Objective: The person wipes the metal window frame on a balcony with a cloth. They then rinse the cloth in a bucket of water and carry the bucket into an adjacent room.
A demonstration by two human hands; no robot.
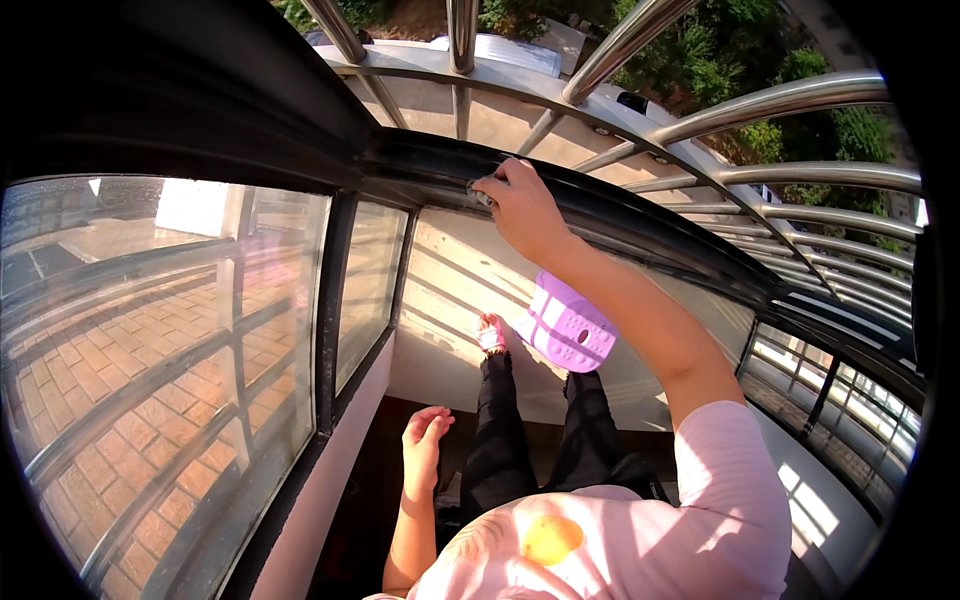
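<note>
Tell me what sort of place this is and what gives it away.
Probably an enclosed balcony or window bay, seemingly above ground level: shiny, round metal bars stand outside a long black window frame, with leafy green trees below.

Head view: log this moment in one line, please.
right hand: grips small grey item at black window frame | left hand: lower, half curled | beyond frame: metal bars

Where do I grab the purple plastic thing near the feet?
Best bet: hook fingers into the dark hole in the purple plastic thing, coming from above. Its bumpy face is turned toward the camera, and nothing seems to cover the hole.
</note>
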